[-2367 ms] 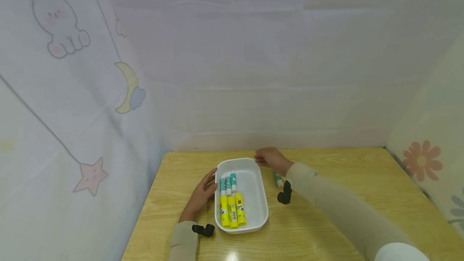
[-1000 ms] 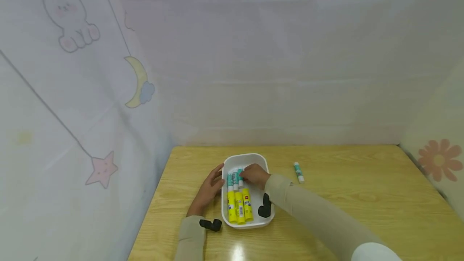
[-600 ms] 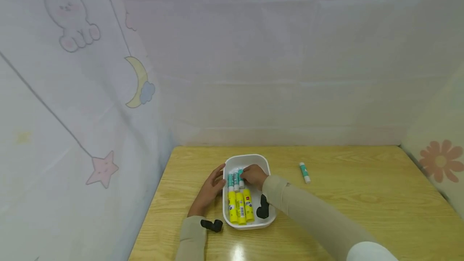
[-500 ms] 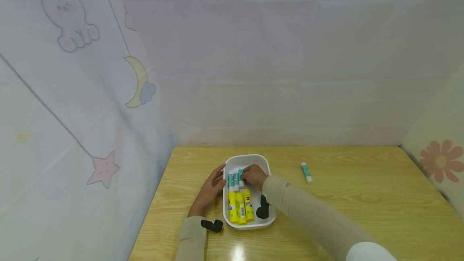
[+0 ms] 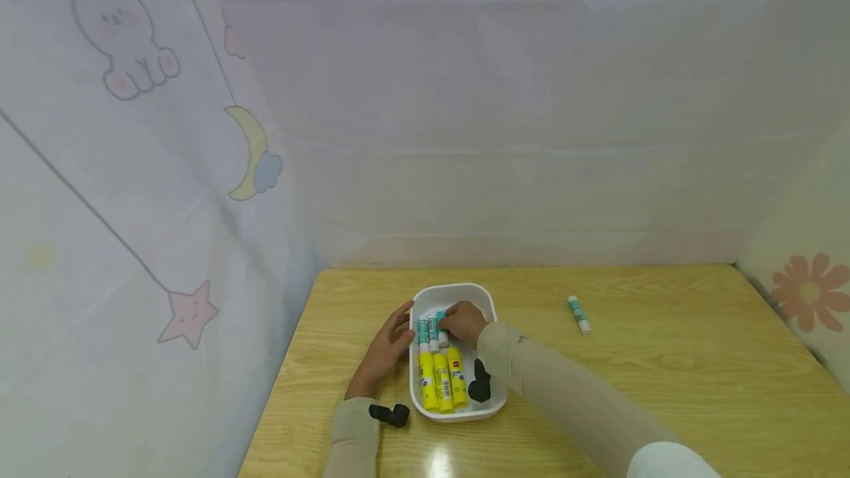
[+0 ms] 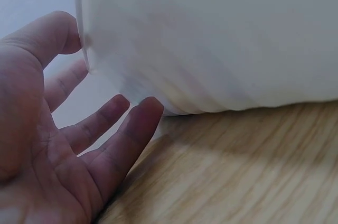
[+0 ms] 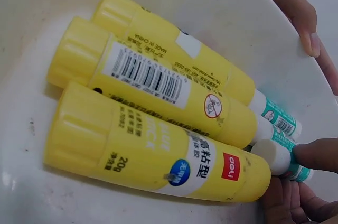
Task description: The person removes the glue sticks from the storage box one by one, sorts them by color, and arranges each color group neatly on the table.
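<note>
A white tray [image 5: 458, 417] holds a row of three yellow glue sticks [image 5: 443, 383] and, beyond them, three smaller green glue sticks with white ends [image 5: 433, 338]. My right hand [image 5: 467, 323] reaches inside and pinches the rightmost green glue stick [image 7: 272, 154] between thumb and fingers. That stick lies end to end with the nearest yellow one [image 7: 158, 145] in the right wrist view. My left hand [image 5: 385, 351] is at the tray's left side, fingers spread. In the left wrist view, its fingertips [image 6: 149, 109] are right at the tray wall, the thumb near the rim.
Another green glue stick [image 5: 579, 316] lies alone on the wooden table [image 5: 664, 360], right of the tray. A fabric backdrop [image 5: 505, 131] closes off the back and sides. Black wrist cameras [image 5: 390, 414] sit on both sleeves.
My right hand has come from the tray's far right corner into the tray and taken hold of the rightmost green glue stick. The loose glue stick has shifted rightward. My left hand stays at the wall.
</note>
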Demonstrator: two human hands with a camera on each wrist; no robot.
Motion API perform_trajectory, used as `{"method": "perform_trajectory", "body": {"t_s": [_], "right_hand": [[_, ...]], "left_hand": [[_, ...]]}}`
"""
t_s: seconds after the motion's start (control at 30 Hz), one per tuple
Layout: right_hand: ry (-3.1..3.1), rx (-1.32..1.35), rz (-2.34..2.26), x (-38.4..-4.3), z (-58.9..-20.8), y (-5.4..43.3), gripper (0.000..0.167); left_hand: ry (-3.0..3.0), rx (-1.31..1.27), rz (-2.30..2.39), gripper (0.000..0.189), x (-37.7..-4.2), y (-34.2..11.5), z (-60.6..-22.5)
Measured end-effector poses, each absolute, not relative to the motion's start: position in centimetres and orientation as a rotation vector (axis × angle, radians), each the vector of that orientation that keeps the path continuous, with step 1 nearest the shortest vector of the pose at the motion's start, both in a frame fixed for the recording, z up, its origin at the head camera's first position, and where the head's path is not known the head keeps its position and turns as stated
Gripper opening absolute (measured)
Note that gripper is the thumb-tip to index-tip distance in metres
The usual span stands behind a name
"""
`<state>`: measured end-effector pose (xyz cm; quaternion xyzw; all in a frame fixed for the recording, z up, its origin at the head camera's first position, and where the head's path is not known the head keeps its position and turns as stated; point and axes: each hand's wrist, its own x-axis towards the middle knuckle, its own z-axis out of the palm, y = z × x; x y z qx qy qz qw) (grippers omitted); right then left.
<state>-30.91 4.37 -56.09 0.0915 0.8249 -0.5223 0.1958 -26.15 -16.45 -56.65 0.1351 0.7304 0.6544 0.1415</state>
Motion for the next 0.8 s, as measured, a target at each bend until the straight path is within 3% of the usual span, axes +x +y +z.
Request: {"method": "perform_trajectory", "body": {"t_s": [0.27,0.43,0.8], "right_hand": [[2.302,0.161,-1.541,-30.9,-53.2,5.5,0.036],[2.189,0.083,-1.712,-31.9,-50.3,7.8,0.038],[2.129,-0.048,-1.844,-32.7,-45.8,20.0,0.054]], "left_hand": [[2.132,0.357,1.890,0.060,-27.0,-16.3,-58.1],[2.195,0.352,1.911,0.057,-27.8,-16.6,-59.7],[2.204,0.318,1.901,0.057,-27.5,-17.1,-60.0]]}}
